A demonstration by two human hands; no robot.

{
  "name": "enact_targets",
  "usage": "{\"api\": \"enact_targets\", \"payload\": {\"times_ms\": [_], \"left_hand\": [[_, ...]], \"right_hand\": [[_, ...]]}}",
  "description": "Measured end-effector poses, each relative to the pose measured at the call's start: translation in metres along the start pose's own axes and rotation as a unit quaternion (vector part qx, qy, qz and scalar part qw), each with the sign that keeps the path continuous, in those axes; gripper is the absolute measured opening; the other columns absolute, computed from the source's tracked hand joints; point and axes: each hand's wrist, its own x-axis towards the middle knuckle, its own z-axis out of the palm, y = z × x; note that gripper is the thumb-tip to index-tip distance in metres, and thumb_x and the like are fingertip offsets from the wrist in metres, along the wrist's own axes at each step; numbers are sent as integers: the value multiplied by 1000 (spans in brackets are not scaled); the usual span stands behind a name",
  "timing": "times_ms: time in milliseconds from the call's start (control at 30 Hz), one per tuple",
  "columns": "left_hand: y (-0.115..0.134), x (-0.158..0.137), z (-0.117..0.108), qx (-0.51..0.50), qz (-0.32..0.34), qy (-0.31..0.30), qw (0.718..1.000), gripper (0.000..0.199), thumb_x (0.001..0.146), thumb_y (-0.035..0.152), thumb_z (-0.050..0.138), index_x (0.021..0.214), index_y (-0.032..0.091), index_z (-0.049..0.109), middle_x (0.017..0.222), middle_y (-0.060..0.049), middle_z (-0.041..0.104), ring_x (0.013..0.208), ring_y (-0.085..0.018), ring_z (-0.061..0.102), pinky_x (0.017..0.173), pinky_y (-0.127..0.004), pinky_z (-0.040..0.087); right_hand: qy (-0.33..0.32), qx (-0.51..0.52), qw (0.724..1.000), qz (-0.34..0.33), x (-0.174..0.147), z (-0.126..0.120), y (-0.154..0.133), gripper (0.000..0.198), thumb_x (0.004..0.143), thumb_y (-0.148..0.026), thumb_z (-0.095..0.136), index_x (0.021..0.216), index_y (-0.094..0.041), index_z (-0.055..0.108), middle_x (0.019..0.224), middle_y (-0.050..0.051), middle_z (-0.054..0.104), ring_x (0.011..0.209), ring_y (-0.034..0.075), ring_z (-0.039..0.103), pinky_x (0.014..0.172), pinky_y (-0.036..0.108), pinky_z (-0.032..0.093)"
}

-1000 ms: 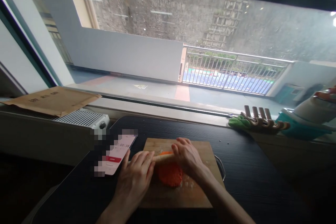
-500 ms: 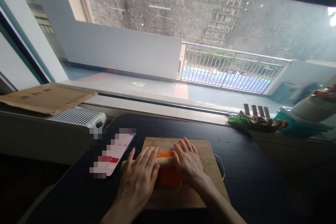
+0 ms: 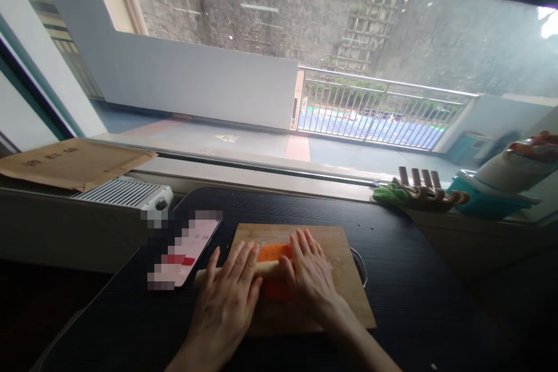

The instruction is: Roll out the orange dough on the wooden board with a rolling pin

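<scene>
A pale wooden rolling pin (image 3: 267,269) lies crosswise over a flat piece of orange dough (image 3: 275,252) on a wooden cutting board (image 3: 344,302). My left hand (image 3: 229,288) rests palm down on the pin's left part, fingers stretched forward and thumb apart. Across from it, my right hand (image 3: 311,270) presses on the right part, its fingers also extended over the pin. Dough shows both beyond the pin and on the near side, in shadow. The pin's right end is hidden under my right hand.
The board, with a metal handle (image 3: 361,267) at its right, sits on a dark table (image 3: 414,290). To the left lies a partly blurred phone (image 3: 203,247). A brown envelope (image 3: 74,163) rests on a radiator (image 3: 126,192). Green cloth (image 3: 390,193) and a teal container (image 3: 475,203) stand by the window.
The rolling pin has moved slightly toward me under both hands. More orange dough shows beyond it and less on the near side. The whole view has shifted a little.
</scene>
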Motion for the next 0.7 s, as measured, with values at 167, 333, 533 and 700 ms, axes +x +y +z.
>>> {"api": "enact_targets", "payload": {"times_ms": [167, 333, 533, 700], "left_hand": [[-4, 15, 10, -10, -38, -1, 999, 45, 96, 32, 35, 130, 11, 55, 129, -13, 63, 120, -28, 57, 116, -51, 9], [3, -31, -17, -38, 31, 5, 999, 51, 91, 34, 47, 139, 17, 45, 136, -7, 59, 121, -22, 57, 119, -41, 4], [-10, -1, -37, -151, -105, -78, 980, 42, 95, 34, 35, 130, 23, 56, 131, -4, 63, 120, -21, 57, 108, -43, 37], [-21, 73, -30, -293, -162, -207, 919, 48, 95, 37, 30, 128, 17, 58, 133, -7, 61, 122, -19, 56, 104, -32, 43]], "right_hand": [[-51, 16, 998, 25, 42, -10, -6, 60, 99, -47, 33, 141, -5, 44, 150, 18, 36, 141, 29, 27, 113, 45, 27], [50, 14, 994, -97, -44, 3, 7, 56, 95, -37, 45, 145, -13, 38, 151, 10, 37, 142, 24, 27, 115, 41, 28], [2, 62, 982, -176, -62, -4, 14, 54, 84, -8, 46, 138, -18, 45, 133, 9, 55, 126, 22, 45, 104, 36, 41], [-36, 101, 981, -161, -64, -31, 36, 40, 83, -8, 45, 117, -24, 58, 112, 6, 61, 100, 20, 55, 89, 32, 48]]}}
